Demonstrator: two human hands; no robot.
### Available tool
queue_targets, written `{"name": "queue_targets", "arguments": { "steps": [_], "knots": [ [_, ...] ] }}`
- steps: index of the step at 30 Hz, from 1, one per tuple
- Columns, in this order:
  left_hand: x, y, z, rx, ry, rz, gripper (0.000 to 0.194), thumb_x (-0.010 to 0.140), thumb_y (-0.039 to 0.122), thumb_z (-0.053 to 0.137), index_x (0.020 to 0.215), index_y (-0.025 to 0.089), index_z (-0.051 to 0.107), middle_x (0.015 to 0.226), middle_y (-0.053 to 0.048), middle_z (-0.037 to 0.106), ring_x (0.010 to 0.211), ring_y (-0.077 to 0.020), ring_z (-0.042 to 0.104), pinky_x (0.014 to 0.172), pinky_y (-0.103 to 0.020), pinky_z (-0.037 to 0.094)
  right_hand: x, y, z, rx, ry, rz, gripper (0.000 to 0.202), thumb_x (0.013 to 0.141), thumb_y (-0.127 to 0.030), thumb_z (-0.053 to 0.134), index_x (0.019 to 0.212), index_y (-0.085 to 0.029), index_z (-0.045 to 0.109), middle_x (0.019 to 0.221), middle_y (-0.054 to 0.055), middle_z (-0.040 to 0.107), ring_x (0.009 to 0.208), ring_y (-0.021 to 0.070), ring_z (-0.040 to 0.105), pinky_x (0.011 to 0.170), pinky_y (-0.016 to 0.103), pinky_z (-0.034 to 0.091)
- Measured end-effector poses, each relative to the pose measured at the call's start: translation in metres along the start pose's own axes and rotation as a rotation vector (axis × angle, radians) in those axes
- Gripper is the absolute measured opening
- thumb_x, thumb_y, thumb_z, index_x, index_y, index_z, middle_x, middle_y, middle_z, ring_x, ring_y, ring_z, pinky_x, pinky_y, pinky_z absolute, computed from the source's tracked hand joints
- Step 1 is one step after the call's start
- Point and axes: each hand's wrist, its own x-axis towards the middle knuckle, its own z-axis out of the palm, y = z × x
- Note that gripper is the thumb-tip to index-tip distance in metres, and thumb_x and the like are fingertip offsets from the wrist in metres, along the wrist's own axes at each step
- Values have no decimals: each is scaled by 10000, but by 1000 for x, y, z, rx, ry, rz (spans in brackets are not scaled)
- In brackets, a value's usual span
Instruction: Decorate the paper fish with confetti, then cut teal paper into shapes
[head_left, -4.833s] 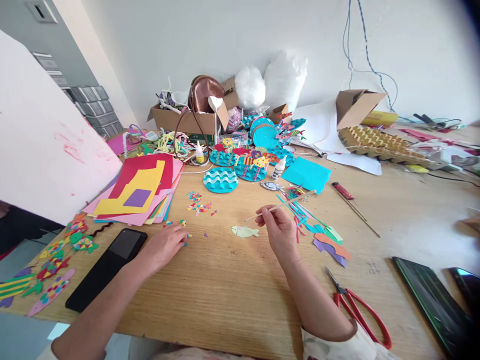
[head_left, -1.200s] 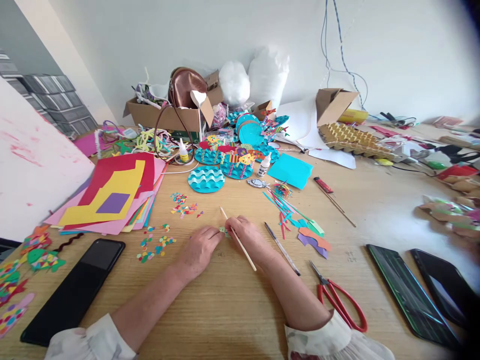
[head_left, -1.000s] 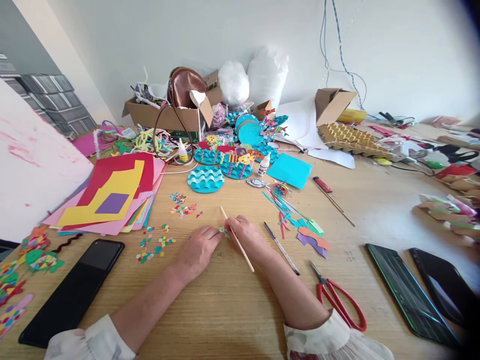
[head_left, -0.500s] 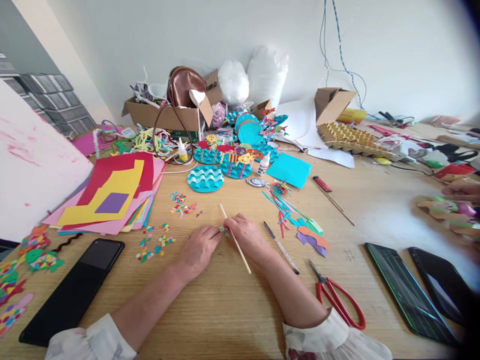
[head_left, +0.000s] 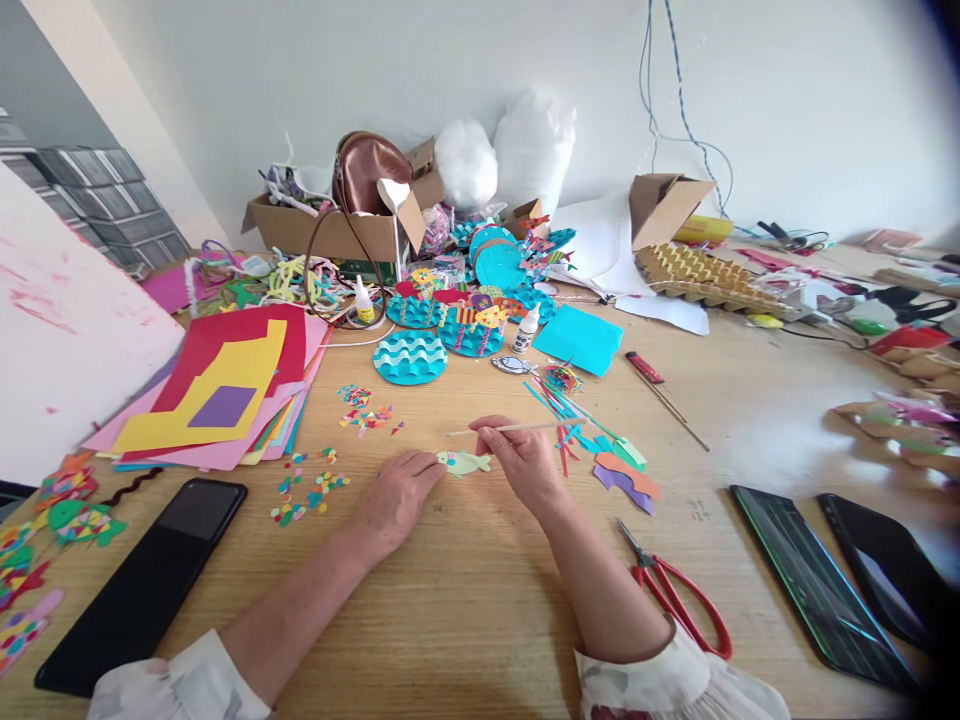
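A pale green paper fish (head_left: 465, 463) with small coloured dots near its head lies flat on the table between my hands. The closed fingers of my left hand (head_left: 401, 492) press on its head end. Just above the tail, my right hand (head_left: 525, 465) pinches a thin wooden stick (head_left: 553, 424), held nearly level, its left tip over the table beyond the fish. Left of my left hand are scattered paper dots (head_left: 322, 485); small paper scraps (head_left: 375, 415) lie farther back. Paper strips (head_left: 555, 400) and purple and orange pieces (head_left: 626, 480) sit beyond my right hand.
Red-handled scissors (head_left: 679, 595) lie beside my right forearm, with phones (head_left: 817, 580) farther right. Another phone (head_left: 142, 590) is at left, below stacked coloured paper (head_left: 225, 390). Glue bottles (head_left: 527, 328) and blue wave discs (head_left: 410, 358) stand behind. A co-worker's blurred hand (head_left: 922, 400) shows at right.
My right hand has lifted off the fish and moved slightly right, uncovering its body. The stick has swung from a slant to nearly level. My left hand stays put.
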Motion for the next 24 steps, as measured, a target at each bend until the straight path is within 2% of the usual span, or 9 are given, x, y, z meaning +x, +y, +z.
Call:
{"name": "queue_targets", "arguments": {
  "steps": [2,6,11,24],
  "knots": [
    [-1,-1,1,-8,12,6,291,849,58,390,1030,162,593,1014,-73,632,957,-179,545,865,-353,472,-1,-1,-2,-16,12,-7,375,877,-342,410,576,-174,558,747,39,644,604,114,566,563,213,421],
    [-1,-2,2,-10,21,1,289,849,53,386,1024,156,592,1013,-67,633,955,-174,542,877,-340,465,-2,-8,-3,-140,-63,-42,361,893,-320,352,599,-189,515,651,11,599,545,102,532,563,207,395],
    [-1,0,0,19,9,2,273,848,60,396,1009,143,600,1014,-75,636,957,-181,544,873,-345,465,-3,-14,1,-240,-148,-82,340,901,-292,320,621,-195,486,659,11,588,564,109,533,590,213,377],
    [0,1,0,12,15,4,253,853,81,413,1016,129,601,1008,-80,639,949,-180,547,867,-331,465,-3,-11,5,-302,-159,-105,283,904,-277,326,720,-187,523,657,13,594,587,123,563,589,205,387]
  ]
}}
